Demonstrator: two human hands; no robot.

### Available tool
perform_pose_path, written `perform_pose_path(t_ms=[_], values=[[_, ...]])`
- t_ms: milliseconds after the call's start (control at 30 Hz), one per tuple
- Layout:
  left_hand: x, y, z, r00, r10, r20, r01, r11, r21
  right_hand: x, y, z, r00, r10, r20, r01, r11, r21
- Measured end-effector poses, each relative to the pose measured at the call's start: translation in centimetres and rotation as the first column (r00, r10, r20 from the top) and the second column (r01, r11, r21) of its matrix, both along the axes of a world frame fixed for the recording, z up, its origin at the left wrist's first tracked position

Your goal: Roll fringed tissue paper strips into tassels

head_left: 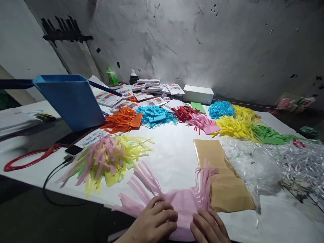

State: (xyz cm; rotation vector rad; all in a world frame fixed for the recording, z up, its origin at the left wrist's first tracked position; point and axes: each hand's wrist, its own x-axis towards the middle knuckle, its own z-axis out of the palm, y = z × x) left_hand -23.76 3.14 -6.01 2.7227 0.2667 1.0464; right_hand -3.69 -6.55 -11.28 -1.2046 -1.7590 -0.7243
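Observation:
A sheet of pink tissue paper (182, 202) with fringed ends lies at the table's near edge, its cut strips spreading out to the left and right. My left hand (159, 217) is bent over its left side with the fingers together, gripping the paper. On the right side of the same sheet, my right hand (209, 224) holds it with curled fingers. Both thumbs are hidden. A heap of pink, yellow and green tissue fringes (108, 155) rests to the left of my hands. Brown paper (215, 172) sits just beyond my right hand, and some pink strips overlap its edge.
Fringe bundles in orange (121, 119), blue (154, 114), red (183, 113) and yellow (233, 126) line the back. Clear plastic (250, 162) and silvery shreds (301, 162) lie right. A blue box (72, 104), black cable (45, 184) and printed packs (143, 96) are also present.

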Motion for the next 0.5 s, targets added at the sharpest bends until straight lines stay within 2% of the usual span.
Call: perform_pose_path(t_ms=[100, 200, 333, 500], values=[[-0.8, 0.1, 0.3, 0.999, 0.040, -0.027, -0.043, 0.991, -0.124, 0.2, -0.5, 1.1, 0.999, 0.030, -0.037, -0.036, 0.982, -0.183], [-1.1, 0.0, 0.8, 0.968, 0.184, -0.169, -0.221, 0.948, -0.230, 0.1, 0.0, 2.5, 0.990, -0.011, -0.144, -0.035, 0.950, -0.309], [-0.5, 0.3, 1.6, 0.866, 0.394, -0.309, -0.465, 0.861, -0.205, -0.3, 2.1, 3.7, 0.978, -0.057, -0.199, -0.031, 0.909, -0.415], [0.4, 1.4, 2.0, 0.741, 0.487, -0.463, -0.596, 0.794, -0.118, -0.7, 4.6, 4.6, 0.976, -0.149, -0.162, 0.047, 0.860, -0.509]])
